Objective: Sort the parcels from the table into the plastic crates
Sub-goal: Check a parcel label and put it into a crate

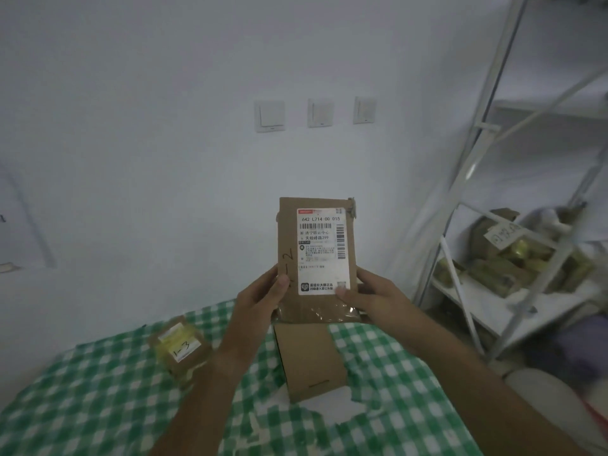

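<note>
Cardboard fills the middle of my view: a flat brown parcel point(316, 258) held upright above the green-checked table point(98, 406), label side toward me. My left hand point(260, 301) grips its lower left edge, thumb curled over the front beside a handwritten mark that seems to end in "2"; my right hand point(368, 294) pinches the lower right corner, thumb on the white shipping label point(324, 251). Two more parcels wait on the cloth, a bare carton point(309, 360) just below my hands and a taped packet marked "1-3" point(181, 348) to the left. No crates show here, only a white shelf point(493, 291) with bundles on the right. I judge this the reading step, so I'd hold it level and steady, keep thumbs off the writing, and confirm the mark before choosing a crate
</note>
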